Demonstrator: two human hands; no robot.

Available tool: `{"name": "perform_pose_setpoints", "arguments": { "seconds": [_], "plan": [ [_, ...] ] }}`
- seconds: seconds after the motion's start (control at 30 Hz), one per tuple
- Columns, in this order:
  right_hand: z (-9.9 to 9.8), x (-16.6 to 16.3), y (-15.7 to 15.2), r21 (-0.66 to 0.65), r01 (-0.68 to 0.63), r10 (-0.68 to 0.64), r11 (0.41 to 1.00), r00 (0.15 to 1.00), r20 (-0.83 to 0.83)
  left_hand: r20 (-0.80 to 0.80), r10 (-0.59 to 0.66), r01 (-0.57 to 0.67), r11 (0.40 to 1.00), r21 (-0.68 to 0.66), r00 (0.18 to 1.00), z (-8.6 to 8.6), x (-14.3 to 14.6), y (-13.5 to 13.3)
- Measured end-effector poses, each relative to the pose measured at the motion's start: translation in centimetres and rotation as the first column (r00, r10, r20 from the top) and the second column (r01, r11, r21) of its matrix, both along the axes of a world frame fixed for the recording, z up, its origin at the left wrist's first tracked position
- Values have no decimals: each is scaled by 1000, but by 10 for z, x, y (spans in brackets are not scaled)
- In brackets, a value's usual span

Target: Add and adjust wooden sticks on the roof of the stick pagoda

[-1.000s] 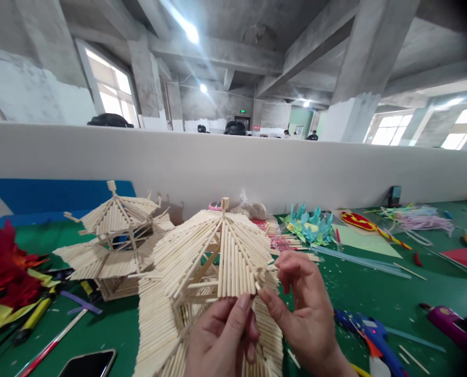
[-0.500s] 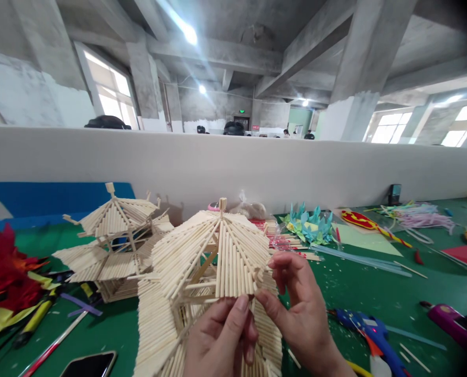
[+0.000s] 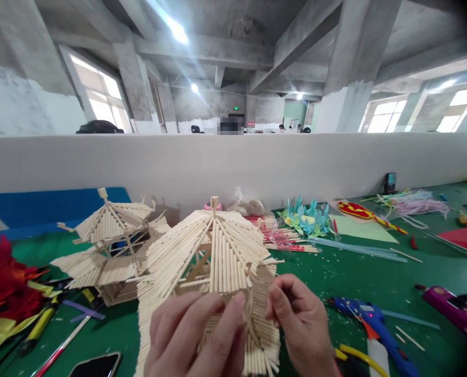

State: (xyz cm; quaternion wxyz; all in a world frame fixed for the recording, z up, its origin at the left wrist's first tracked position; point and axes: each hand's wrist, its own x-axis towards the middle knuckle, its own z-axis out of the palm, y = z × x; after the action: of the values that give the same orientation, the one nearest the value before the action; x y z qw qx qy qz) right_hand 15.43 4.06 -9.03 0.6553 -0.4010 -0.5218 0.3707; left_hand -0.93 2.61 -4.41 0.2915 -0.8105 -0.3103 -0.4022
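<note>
A craft workshop set in a bare concrete industrial hall: raw ceiling beams (image 3: 296, 36) and pillars, a green counter (image 3: 355, 277) strewn with stick-built pagoda models (image 3: 107, 241), paper flowers (image 3: 307, 220), a blue glue gun (image 3: 367, 319), and a white partition (image 3: 257, 162) dividing workstations.
</note>
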Motion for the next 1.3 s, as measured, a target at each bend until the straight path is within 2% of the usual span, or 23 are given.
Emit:
{"name": "perform_pose_setpoints", "arguments": {
  "seconds": [0.17, 0.33, 0.4, 0.57, 0.63, 0.9, 1.1, 1.3],
  "plan": [
    [10, -11, -11, -44, -135, 134, 990, 991, -9, 16, 99, -96, 985, -146, 995, 6, 3, 6],
    [15, -12, -11, -70, -221, 217, 973, 974, -57, -7, 52, -52, 983, -176, 999, 6, 7, 9],
    [13, -12, -9, -24, -200, 199, 979, 979, -34, -10, 26, -28, 980, -195, 1000, 7, 7, 11],
    [11, -13, 1, 92, 23, -29, 996, 998, 62, 36, -14, 22, 975, -222, 999, 11, 6, 14],
    [12, -12, 6, 120, 59, -67, 991, 996, 63, 53, -25, 36, 972, -231, 998, 12, 6, 14],
    [17, -5, 17, 299, -41, -3, 953, 989, 147, 48, -34, 43, 978, -203, 998, 8, 3, 16],
    [20, -4, 19, 282, -82, 42, 956, 989, 145, 39, -24, 32, 978, -208, 999, 5, 2, 22],
    [22, -4, 20, 256, -81, 43, 963, 988, 150, 0, -9, 9, 992, -124, 1000, 5, 2, 25]
  ]
}}
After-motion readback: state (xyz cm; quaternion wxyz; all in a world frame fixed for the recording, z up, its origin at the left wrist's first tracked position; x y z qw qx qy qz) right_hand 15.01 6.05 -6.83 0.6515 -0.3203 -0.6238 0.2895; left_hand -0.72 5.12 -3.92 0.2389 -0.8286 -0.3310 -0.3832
